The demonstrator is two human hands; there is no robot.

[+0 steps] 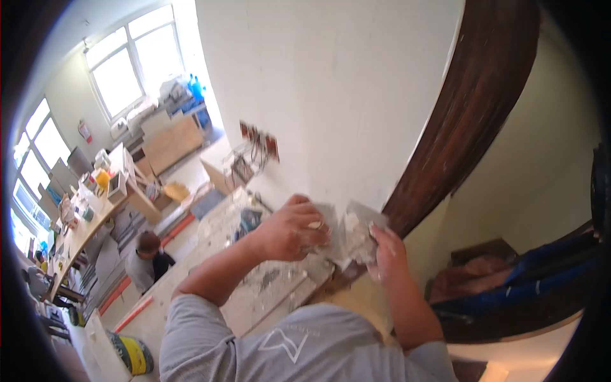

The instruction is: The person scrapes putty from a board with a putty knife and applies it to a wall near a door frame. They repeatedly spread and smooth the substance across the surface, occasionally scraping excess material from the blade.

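The left hand (pixel 296 230) closes round a blurred blade (pixel 332 224), its near end hidden; the right hand (pixel 389 251) grips a plate (pixel 363 242) bearing pale paste (pixel 355 226) — whether blade and plate touch, I cannot tell. Both are before a white wall (pixel 331 95), above a littered worktop (pixel 213 239); beyond, a person (pixel 140 267) is partly hidden.

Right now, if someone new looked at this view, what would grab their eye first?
Probably the left hand and right hand near the middle, each holding a flat tool smeared with pale material. Next might come the dark wooden trim slanting down from the upper right beside the white wall, then the tangled wires at that wall's left side.
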